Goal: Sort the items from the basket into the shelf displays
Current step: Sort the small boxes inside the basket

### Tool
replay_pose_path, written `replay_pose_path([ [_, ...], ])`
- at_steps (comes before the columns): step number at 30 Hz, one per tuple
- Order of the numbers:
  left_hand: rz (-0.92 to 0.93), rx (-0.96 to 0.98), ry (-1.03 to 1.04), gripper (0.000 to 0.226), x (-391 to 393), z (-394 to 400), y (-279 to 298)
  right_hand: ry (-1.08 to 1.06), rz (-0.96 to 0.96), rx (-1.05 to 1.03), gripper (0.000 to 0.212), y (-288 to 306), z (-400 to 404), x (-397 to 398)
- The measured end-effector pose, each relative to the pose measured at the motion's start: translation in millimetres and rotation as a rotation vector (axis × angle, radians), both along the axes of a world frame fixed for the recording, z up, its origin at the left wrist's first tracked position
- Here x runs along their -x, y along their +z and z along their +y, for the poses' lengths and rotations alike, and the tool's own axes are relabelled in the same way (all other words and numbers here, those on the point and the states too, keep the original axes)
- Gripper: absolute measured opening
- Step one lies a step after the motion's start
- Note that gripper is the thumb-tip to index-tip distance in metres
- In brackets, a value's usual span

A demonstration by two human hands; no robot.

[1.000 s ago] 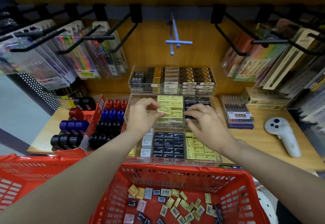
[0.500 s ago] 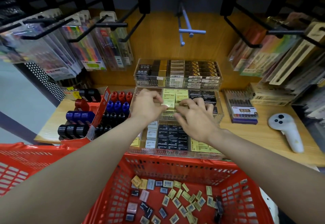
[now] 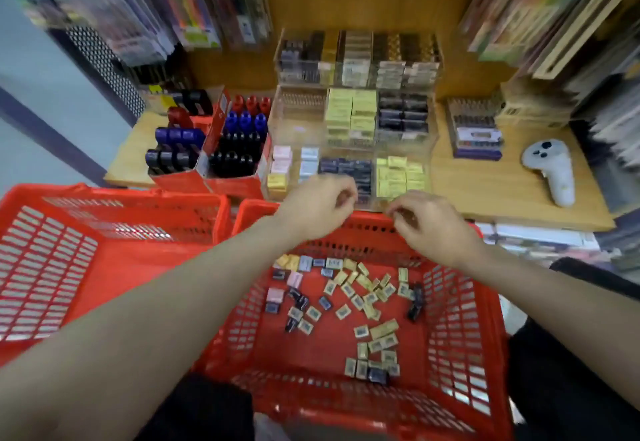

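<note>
Both hands, left (image 3: pixel 320 206) and right (image 3: pixel 427 224), are loosely curled, seemingly empty, above the basket (image 3: pixel 460 305); mixed packets (image 3: pixel 346 302) risk being misfiled into wrong trays (image 3: pixel 349 121).

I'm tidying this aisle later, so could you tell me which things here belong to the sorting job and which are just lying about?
Job:
- red basket
- small packets in it
- clear shelf display
- left hand, right hand

Lying about:
- white controller
- marker boxes
- empty red basket
</note>
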State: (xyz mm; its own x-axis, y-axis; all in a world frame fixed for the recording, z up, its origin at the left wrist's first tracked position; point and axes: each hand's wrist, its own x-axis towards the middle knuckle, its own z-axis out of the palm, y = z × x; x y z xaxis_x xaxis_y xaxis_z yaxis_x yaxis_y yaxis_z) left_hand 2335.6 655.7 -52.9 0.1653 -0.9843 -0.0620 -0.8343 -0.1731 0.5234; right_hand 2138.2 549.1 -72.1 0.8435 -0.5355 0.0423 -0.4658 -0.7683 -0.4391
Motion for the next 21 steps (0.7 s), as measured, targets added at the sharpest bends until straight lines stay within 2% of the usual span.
replay_pose_path([
  [3, 0.087, -0.406, -0.029, 0.019, 25.6, 36.5, -56.9, 0.005, 0.296, -0.141, 0.022, -46.9, 23.3, 17.1],
  [6, 0.323, -0.608, 0.134, 0.022, 40.9, 61.2, -114.2, -0.075, 0.522, -0.317, 0.031, -93.7, 43.4, 31.4],
  [9, 0.525, -0.68, 0.367, 0.023, 54.1, 74.4, -153.8, -0.034, 0.714, -0.38, 0.045, -141.0, 62.7, 47.4],
  [12, 0.658, -0.686, 0.564, 0.02, 63.0, 77.3, -181.4, -0.013, 0.753, -0.363, 0.055, -177.8, 76.2, 62.4],
  [16, 0.71, -0.679, 0.629, 0.019, 65.9, 76.5, -204.5, 0.137, 0.849, -0.264, 0.075, -208.6, 87.6, 74.2],
  [21, 0.695, -0.695, 0.608, 0.019, 72.9, 85.5, -216.8, 0.19, 0.79, -0.205, 0.075, -224.4, 93.7, 77.5],
])
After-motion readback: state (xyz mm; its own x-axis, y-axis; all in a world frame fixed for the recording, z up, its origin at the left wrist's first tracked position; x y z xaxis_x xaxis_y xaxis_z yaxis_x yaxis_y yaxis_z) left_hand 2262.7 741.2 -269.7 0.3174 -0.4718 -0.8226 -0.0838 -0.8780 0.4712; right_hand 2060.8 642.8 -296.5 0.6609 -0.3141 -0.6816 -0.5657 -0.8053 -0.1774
